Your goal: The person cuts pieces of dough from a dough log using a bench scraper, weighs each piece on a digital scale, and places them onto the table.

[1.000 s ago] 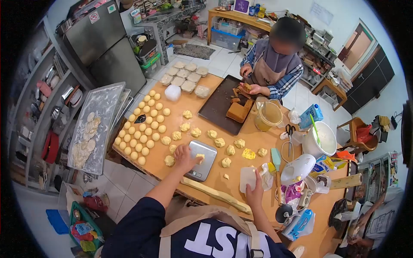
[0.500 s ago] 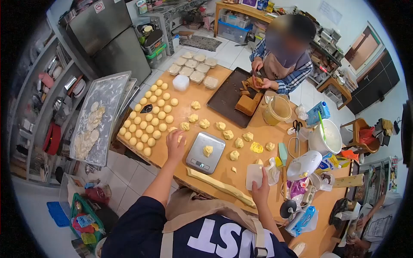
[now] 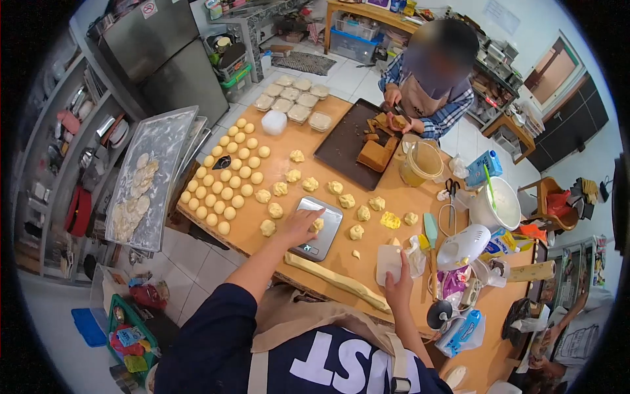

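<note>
Room: pale tiled floor [image 3: 348,80], crowded shelves [image 3: 82,131], a smooth dark-grey refrigerator [image 3: 177,65].
Tabletop: flat, smooth, orange-brown [image 3: 279,141], heavily laden at its right end.
Dark tray: rectangular, shallow [image 3: 344,148], with a block of crumbly brown cake [image 3: 374,155]; a person [image 3: 426,98] stands behind it.
Dough rope: long, pale, soft-looking [image 3: 335,282] – just below the scale.
Scale: flat, metallic-looking, rounded corners [image 3: 328,243].
Left hand: over the scale [image 3: 296,228], fingers at the dough piece; whether they grip it, I cannot tell.
Right hand: closed on a flat, whitish scraper [image 3: 398,284].
Scraper: thin, translucent [image 3: 388,262].
Dough balls: smooth, round, in rows [image 3: 227,194].
Dough piece: rough, yellowish [image 3: 318,224] – on the scale.
</note>
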`<state>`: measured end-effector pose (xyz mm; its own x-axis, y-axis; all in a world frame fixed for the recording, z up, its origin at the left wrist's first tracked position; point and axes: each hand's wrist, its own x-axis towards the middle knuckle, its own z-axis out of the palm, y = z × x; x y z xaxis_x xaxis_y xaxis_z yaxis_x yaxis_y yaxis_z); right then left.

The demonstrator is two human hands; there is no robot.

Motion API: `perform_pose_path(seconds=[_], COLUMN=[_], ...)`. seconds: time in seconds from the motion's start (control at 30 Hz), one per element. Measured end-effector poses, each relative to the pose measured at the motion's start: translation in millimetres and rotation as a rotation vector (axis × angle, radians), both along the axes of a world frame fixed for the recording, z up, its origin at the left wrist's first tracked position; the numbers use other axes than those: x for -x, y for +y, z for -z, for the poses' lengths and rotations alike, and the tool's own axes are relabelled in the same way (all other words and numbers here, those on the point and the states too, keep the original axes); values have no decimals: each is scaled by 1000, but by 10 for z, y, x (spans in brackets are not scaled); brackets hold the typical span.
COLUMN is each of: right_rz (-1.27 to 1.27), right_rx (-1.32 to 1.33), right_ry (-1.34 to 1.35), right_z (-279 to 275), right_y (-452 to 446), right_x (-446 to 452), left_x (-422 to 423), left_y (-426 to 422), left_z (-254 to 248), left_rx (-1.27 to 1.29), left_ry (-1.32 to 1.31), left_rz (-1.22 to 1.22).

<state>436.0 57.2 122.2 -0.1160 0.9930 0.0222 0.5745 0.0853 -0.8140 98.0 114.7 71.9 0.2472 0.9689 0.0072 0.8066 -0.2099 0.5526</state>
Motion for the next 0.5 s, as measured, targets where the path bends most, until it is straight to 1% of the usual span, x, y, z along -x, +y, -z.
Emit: perform_pose_path(seconds=[0.07,0.1,0.2,0.23,0.3,0.33,0.37,0.43,0.5], right_rz=[43,75,132,141,100,79,42,-38,-76], right_rx=[9,20,10,1,-16,-23,-16,-9,115], right_ry=[-14,-24,24,52,-17,-52,-69,-100,-96], right_z=[41,62,58,49,141,184,196,185,122], right_y=[-57,-103,-182,-209,-191,-185,-174,-63,17], right_x=[-98,-142,-198,-195,-159,-128,-73,83,225], left_x=[57,32,-78,-48,42,29,-50,-236,-453], left_y=[109,152,87,78,88,42,-53,-151,-195], left_z=[329,256,21,135,281,326,142,93,199], left_rx=[-31,-46,184,135,24,-155,-331,-498,-474], left_ry=[-17,-25,-165,-140,-93,81,255,353,207], left_rz=[84,128,-185,-151,-91,-170,-244,-359,-440])
